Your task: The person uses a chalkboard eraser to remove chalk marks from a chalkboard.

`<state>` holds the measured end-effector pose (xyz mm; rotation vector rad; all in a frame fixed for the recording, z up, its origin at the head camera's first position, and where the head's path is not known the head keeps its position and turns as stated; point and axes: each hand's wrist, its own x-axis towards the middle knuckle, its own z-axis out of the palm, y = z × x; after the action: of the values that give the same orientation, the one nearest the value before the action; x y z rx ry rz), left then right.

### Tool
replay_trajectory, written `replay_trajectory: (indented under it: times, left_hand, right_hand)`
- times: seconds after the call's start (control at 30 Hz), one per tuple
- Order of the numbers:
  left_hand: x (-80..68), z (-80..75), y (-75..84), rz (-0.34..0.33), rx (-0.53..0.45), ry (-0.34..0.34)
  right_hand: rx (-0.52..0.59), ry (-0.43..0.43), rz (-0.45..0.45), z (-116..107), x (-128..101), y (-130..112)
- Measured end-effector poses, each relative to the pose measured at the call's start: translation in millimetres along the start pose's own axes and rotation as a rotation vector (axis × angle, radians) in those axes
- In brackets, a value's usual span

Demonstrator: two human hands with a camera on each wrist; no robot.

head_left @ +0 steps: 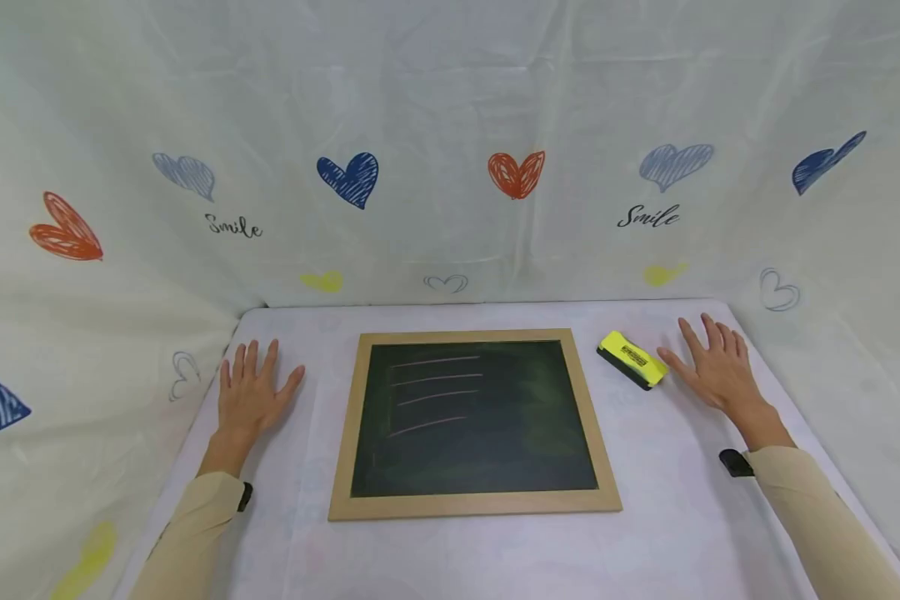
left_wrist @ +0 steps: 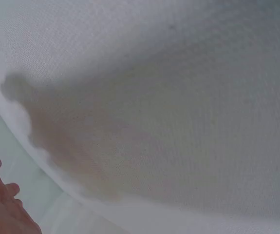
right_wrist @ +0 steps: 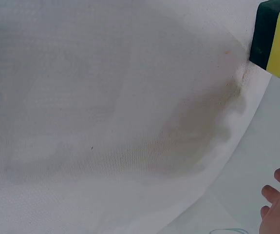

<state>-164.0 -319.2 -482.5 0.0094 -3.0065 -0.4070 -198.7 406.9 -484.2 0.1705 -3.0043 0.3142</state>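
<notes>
**Both hands flat beside the chalkboard**

The left hand (head_left: 251, 392) lies flat on the table (head_left: 450, 550), fingers spread wide, holding nothing, left of the chalkboard (head_left: 474, 421). The board lies at centre with faint chalk lines. Right of it sits a yellow eraser (head_left: 633, 359). The right hand (head_left: 716, 371) rests flat and spread, thumb just beside the eraser.

left hand (head_left: 251, 392) flat, right hand (head_left: 712, 367) flat
</notes>
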Motion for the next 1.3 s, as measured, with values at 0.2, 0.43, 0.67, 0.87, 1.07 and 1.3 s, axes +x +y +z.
replay_trajectory:
  times: [0.2,0.43,0.67,0.87,1.07,1.3]
  left_hand:
    - [-2.2,-0.7,-0.3,-0.006,-0.008,0.001]
    - [-3.7,0.0,-1.6,-0.006,-0.009,0.018]
    - [-2.5,1.9,-2.5,-0.003,-0.006,0.042]
    - [-3.9,2.7,-2.7,-0.013,0.01,0.039]
    - [-6.9,3.0,-2.7,-0.021,0.015,0.02]
    - [-5.1,3.2,-0.8,-0.016,-0.006,0.018]
  right_hand:
    - [-0.017,0.009,-0.01,-1.6,-0.3,-1.1]
    - [-0.032,-0.007,0.0,-1.3,-0.7,-0.4]
    - [-0.004,-0.037,0.01,1.3,-4.3,0.0]
    - [0.003,-0.071,0.003,4.3,-6.3,-1.8]
    - [0.003,-0.09,-0.009,6.9,-5.4,-4.7]
    - [0.001,-0.081,-0.016,4.0,-6.0,-4.0]
